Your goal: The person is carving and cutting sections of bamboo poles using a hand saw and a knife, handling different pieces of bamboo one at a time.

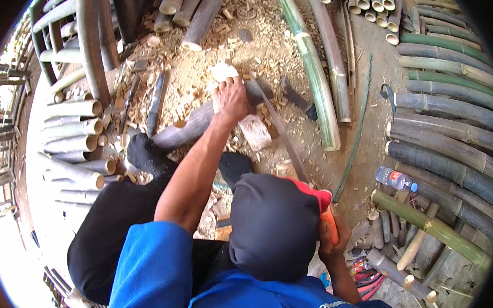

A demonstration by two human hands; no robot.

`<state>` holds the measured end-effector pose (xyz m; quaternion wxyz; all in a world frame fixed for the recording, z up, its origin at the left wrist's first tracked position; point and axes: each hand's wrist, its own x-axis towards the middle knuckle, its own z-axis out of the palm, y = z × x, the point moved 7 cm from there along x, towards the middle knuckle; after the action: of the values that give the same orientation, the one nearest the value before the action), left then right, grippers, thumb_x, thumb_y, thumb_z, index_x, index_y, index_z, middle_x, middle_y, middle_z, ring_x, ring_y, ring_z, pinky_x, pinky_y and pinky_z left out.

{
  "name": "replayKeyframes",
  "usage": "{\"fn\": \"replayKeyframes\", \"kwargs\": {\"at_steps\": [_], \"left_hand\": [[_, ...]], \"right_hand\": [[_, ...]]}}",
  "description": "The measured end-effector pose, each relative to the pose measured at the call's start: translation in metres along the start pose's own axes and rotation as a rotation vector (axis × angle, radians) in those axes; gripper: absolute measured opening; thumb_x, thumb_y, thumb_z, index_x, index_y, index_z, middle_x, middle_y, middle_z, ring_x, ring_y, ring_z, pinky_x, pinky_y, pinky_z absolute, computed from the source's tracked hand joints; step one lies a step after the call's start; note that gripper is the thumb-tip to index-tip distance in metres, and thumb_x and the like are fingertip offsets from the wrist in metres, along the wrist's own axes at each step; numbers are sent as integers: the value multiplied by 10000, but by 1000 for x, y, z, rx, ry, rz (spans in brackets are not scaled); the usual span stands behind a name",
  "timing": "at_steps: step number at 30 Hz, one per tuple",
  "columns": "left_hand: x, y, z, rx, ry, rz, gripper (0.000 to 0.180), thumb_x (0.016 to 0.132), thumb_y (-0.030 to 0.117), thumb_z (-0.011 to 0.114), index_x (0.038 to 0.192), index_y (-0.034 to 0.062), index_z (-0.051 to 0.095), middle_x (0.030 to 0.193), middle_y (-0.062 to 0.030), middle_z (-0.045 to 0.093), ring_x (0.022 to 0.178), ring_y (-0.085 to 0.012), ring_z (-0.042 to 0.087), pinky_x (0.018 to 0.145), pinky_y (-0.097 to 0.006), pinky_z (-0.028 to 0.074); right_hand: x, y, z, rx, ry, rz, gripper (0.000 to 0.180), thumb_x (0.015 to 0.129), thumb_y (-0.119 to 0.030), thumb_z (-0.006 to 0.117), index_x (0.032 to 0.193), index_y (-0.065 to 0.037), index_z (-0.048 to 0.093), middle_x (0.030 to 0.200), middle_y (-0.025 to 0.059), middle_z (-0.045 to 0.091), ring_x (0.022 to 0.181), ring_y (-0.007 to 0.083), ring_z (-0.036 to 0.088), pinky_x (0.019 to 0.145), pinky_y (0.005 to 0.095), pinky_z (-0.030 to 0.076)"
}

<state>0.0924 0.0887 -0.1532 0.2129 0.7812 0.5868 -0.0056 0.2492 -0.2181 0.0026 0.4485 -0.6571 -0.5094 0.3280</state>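
A dark bamboo pole lies low over the chip-covered ground. My left hand is closed over its far part, fingers pointing away from me. Just right of that hand, the tip end of a handsaw rests at the pole near its far end. The saw's blade runs back toward me to an orange handle, which my right hand grips. A black and red cap hides part of that handle. Below my left hand sits a pale wooden block, close against the pole.
A machete-like blade lies left among shavings. Cut bamboo tubes are stacked at the left. A long green bamboo pole stretches along the right of the work spot. More poles and a plastic bottle lie farther right.
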Motion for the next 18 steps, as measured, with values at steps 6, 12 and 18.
{"fn": "replayKeyframes", "kwargs": {"at_steps": [6,12,18], "left_hand": [[10,24,-1,-30,25,28,1035,573,397,987,1370,-22,477,1350,-197,577,1311,-361,546,1055,-502,456],[9,0,-4,-33,-55,29,980,571,376,997,1325,-27,519,1315,-200,599,1292,-366,561,1049,-514,456],[10,22,-3,-59,-16,36,961,571,363,998,1303,-37,519,1270,-207,614,1259,-375,576,1027,-496,487]], "right_hand": [[127,14,47,-118,-69,-2,380,1038,-173,553,1371,2,604,915,189,716,738,278,698,660,411,532],[8,7,-5,-131,-122,-66,489,1038,-213,596,1420,90,548,1311,253,685,1224,342,684,1017,417,534],[78,32,28,-104,-16,7,403,1041,-218,585,1348,40,609,1083,243,729,943,324,751,787,404,571]]}}
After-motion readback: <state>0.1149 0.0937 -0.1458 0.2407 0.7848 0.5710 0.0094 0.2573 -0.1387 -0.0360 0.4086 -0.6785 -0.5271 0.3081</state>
